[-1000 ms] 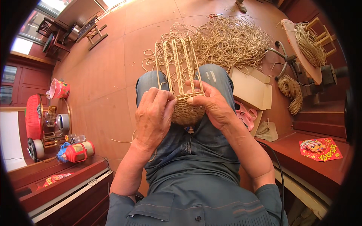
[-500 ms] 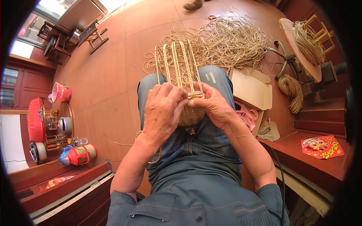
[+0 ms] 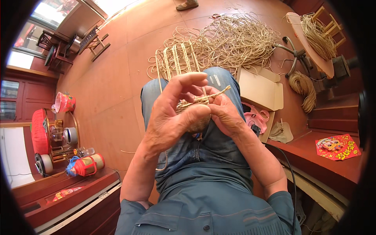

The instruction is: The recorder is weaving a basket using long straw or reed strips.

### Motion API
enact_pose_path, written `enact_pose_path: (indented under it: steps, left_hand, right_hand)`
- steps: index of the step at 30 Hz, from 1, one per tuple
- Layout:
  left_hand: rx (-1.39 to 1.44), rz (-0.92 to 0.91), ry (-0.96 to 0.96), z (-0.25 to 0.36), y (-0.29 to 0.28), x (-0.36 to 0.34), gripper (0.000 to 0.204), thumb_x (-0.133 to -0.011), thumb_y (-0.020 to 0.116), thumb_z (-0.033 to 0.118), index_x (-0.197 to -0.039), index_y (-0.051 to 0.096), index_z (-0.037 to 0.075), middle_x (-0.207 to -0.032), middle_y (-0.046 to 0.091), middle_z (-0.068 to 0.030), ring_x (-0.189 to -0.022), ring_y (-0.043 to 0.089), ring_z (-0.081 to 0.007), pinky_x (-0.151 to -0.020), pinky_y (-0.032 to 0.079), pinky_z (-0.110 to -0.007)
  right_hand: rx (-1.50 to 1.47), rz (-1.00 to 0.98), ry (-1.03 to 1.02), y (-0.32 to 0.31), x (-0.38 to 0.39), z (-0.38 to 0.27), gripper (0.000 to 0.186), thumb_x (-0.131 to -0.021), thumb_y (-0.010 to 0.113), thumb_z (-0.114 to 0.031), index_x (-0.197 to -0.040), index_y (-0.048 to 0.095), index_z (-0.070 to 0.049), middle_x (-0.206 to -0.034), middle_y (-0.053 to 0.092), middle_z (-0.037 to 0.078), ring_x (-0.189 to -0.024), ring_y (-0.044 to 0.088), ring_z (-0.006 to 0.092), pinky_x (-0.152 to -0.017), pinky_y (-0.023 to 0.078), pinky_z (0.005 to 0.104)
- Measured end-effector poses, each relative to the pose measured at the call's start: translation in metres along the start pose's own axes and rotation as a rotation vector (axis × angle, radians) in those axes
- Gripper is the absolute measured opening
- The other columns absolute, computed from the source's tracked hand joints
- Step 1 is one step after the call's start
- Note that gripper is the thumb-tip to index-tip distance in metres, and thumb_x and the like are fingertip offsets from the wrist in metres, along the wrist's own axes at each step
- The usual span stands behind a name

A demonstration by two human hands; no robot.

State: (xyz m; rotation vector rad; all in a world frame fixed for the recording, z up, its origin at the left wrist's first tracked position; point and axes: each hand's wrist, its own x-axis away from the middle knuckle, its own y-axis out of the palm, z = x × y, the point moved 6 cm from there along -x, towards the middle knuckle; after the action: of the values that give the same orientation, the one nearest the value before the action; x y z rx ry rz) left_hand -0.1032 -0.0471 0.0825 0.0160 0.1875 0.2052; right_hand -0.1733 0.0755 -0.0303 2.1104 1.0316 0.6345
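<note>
Between my knees sits a partly woven straw-coloured object (image 3: 197,126) like a small basket, with a tall frame of cord-wrapped uprights (image 3: 174,58) rising from it. My right hand (image 3: 226,113) grips its right side, thumb at the woven rim. A twisted cord end (image 3: 223,91) sticks out past the right fingers, slanting up to the right. My left hand (image 3: 172,111) is spread over the left side of the weave, fingers curved and raised apart from the thumb. The left thumb reaches across the front, close to the right thumb. Both hands hide much of the weave.
A large tangle of cord (image 3: 235,41) covers the floor ahead. An open cardboard box (image 3: 260,90) and a pink bag (image 3: 258,119) lie by my right knee. Cord bundles (image 3: 303,92) hang at the right. A red thermos (image 3: 88,165) stands at the left.
My left hand has opened and lifted its fingers off the weave. The twisted cord end now shows beyond my right hand. The frame has shifted slightly left, and a foot at the top has moved left.
</note>
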Motion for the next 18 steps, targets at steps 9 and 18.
enact_pose_path:
  steps: [9, 18]
  left_hand:
    - [-0.964, -0.046, 0.270, -0.021, 0.015, 0.005, 0.027, -0.093, 0.079, 0.013, -0.119, 0.074, 0.011, -0.124, 0.071, -0.0071, -0.116, 0.065, -0.0303, -0.103, 0.047, -0.045]
    - [-1.095, -0.033, 0.336, -0.020, 0.020, 0.006, 0.016, -0.095, 0.075, 0.013, -0.111, 0.072, 0.012, -0.112, 0.072, -0.0048, -0.110, 0.066, -0.0284, -0.098, 0.048, -0.043]
  right_hand:
    - [0.049, 0.017, 0.008, -0.007, 0.000, 0.004, 0.062, -0.095, 0.068, 0.005, -0.153, 0.047, 0.003, -0.141, 0.066, 0.011, -0.128, 0.065, 0.0158, -0.112, 0.053, 0.0314]
    - [0.012, 0.083, 0.000, -0.012, 0.012, -0.002, 0.063, -0.095, 0.064, 0.007, -0.155, 0.046, 0.003, -0.137, 0.067, 0.013, -0.122, 0.067, 0.0153, -0.105, 0.055, 0.0296]
